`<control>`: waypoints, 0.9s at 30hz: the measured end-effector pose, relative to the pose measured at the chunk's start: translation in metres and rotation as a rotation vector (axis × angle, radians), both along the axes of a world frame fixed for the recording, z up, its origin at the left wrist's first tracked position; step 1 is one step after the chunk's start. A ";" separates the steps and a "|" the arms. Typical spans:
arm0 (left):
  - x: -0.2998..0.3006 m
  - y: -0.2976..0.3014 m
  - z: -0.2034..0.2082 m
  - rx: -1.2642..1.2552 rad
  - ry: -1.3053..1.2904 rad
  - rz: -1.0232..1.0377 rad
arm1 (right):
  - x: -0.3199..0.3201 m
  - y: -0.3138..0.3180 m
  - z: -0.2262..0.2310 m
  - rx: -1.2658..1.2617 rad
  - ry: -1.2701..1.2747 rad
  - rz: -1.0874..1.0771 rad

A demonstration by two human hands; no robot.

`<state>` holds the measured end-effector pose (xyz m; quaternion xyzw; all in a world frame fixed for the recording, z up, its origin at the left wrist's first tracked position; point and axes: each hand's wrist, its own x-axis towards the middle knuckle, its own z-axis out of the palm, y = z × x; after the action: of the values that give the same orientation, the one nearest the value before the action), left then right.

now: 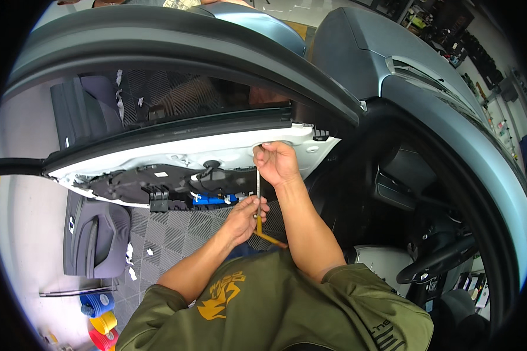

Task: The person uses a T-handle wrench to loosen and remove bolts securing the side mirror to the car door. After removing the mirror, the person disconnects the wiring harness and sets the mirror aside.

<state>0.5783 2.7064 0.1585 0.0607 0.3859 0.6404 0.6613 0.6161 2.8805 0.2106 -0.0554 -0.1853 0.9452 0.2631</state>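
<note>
In front of the opened car door's bare white inner shell (234, 151), both my hands are closed on a long thin tool. It has a straight silvery shaft (259, 183) and a yellow, bent lower end (266, 236). My left hand (245, 219) grips it low, near where the yellow part begins. Higher up, my right hand (277, 164) has its fingers curled around the shaft's top, against the white metal. Those fingers hide the tool's tip. A dark sheet (140, 182) covers the shell's lower part, and a blue piece (214, 199) sits along its bottom edge.
The window frame (175, 50) arches above the door. At right are the dark cabin opening and steering wheel (439, 260). A removed grey door trim (102, 237) stands on the tiled floor (178, 234) at left, near blue (98, 303), yellow (103, 322) and red buckets (103, 339).
</note>
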 end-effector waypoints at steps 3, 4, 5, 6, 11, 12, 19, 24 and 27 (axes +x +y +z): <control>0.032 0.002 0.005 -0.007 0.086 0.231 | 0.008 0.002 -0.003 -0.005 -0.033 -0.002; 0.040 0.003 0.004 0.003 0.142 0.313 | 0.010 0.004 -0.006 0.006 -0.039 0.012; 0.042 0.004 -0.004 0.016 0.131 0.306 | 0.013 0.005 -0.008 0.002 -0.020 0.022; 0.046 0.004 -0.004 0.007 0.108 0.312 | 0.014 0.002 -0.004 0.000 -0.037 -0.002; 0.058 0.005 -0.009 0.011 -0.019 0.305 | 0.021 -0.005 0.000 -0.015 -0.070 -0.021; 0.058 0.005 -0.012 0.020 -0.033 0.294 | 0.021 -0.006 0.000 -0.015 -0.055 -0.009; 0.050 -0.005 -0.010 0.033 -0.042 0.191 | 0.020 -0.016 0.000 -0.021 0.026 0.024; 0.053 0.000 0.013 -0.066 0.148 0.194 | 0.023 -0.012 0.000 0.025 0.023 0.010; 0.047 -0.002 -0.003 -0.024 0.115 0.203 | 0.027 -0.011 0.002 0.056 0.046 0.044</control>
<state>0.6255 2.7040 0.1560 0.0497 0.4350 0.6949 0.5704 0.6430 2.8699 0.2121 -0.0222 -0.2068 0.9463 0.2477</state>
